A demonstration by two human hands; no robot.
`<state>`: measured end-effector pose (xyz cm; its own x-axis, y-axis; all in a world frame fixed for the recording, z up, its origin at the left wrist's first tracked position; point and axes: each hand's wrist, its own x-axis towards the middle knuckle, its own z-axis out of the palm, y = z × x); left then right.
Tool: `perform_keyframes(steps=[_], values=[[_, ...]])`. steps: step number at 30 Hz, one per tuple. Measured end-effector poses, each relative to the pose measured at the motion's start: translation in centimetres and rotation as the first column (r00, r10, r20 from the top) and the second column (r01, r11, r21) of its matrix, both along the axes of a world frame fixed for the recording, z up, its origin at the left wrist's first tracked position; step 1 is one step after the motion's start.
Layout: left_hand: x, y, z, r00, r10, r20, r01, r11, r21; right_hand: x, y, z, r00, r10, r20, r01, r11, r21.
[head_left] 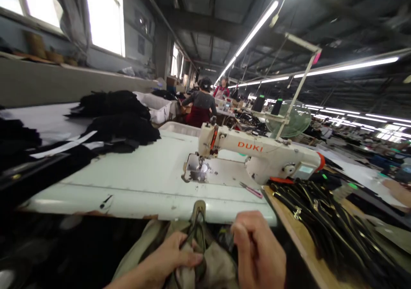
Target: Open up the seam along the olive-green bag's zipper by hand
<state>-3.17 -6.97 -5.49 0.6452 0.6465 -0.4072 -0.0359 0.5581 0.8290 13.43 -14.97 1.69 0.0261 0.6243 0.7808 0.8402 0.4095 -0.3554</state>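
Khaki fabric [220, 259], apparently part of a garment, hangs over the front edge of the sewing table [138, 169]. A narrow folded piece of it rests on the table's rim. My left hand [173, 254] is closed on the fabric, thumb and fingers pinching a fold. To the right of the cloth, my right hand [260, 248] is raised with its fingers curled in; whatever it may hold is hidden. Beyond both hands stands a white sewing machine [257, 147] with its needle area lit. Small pink-handled thread snips [252, 190] lie in front of the machine.
Black cloth stacks [118, 117] are piled at the left. Several black zippers [321, 220] with gold teeth lie on a board at the right. A white bin [157, 107] stands behind the table. Ahead, a person in grey [201, 102] sits with their back to me.
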Motion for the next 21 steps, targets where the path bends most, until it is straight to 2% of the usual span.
perform_keyframes(steps=[2, 4, 6, 8, 10, 13, 16, 18, 21], values=[[0.5, -0.6, -0.7, 1.0, -0.001, 0.022, 0.001, 1.0, -0.021, 0.9, 0.3, -0.7, 0.995, 0.07, -0.069, -0.077, 0.992, -0.096], [0.6, -0.6, -0.7, 1.0, -0.005, 0.029, 0.006, 1.0, -0.011, 1.1, 0.5, -2.3, 0.987, 0.144, -0.066, -0.154, 0.974, -0.165], [0.5, -0.3, -0.3, 1.0, -0.015, 0.016, 0.014, 1.0, 0.019, 1.0, 0.2, -4.2, 0.984, 0.175, 0.027, -0.168, 0.969, -0.18], [0.3, 0.0, 0.4, 0.998, -0.063, 0.015, 0.063, 0.998, 0.031, 0.6, -0.2, -5.4, 0.965, 0.168, 0.201, -0.138, 0.978, -0.154], [0.2, 0.3, 0.9, 0.991, -0.128, 0.03, 0.127, 0.992, 0.015, 0.2, -0.5, -5.6, 0.916, 0.146, 0.373, -0.114, 0.988, -0.109], [0.0, 0.8, 1.5, 0.979, -0.202, 0.016, 0.201, 0.979, 0.007, 0.0, -0.7, -4.8, 0.847, 0.133, 0.514, -0.1, 0.991, -0.09], [0.0, 1.1, 1.6, 0.969, -0.244, -0.028, 0.245, 0.967, 0.071, 0.1, -0.6, -4.6, 0.802, 0.127, 0.584, -0.063, 0.99, -0.129], [0.2, 1.0, 1.5, 0.974, -0.22, -0.059, 0.225, 0.968, 0.111, 0.0, -0.4, -5.1, 0.787, 0.111, 0.607, -0.033, 0.99, -0.138], [1.0, 0.6, 0.9, 0.985, -0.159, -0.071, 0.165, 0.982, 0.093, -0.8, -0.2, -5.4, 0.802, 0.103, 0.588, -0.022, 0.989, -0.143]])
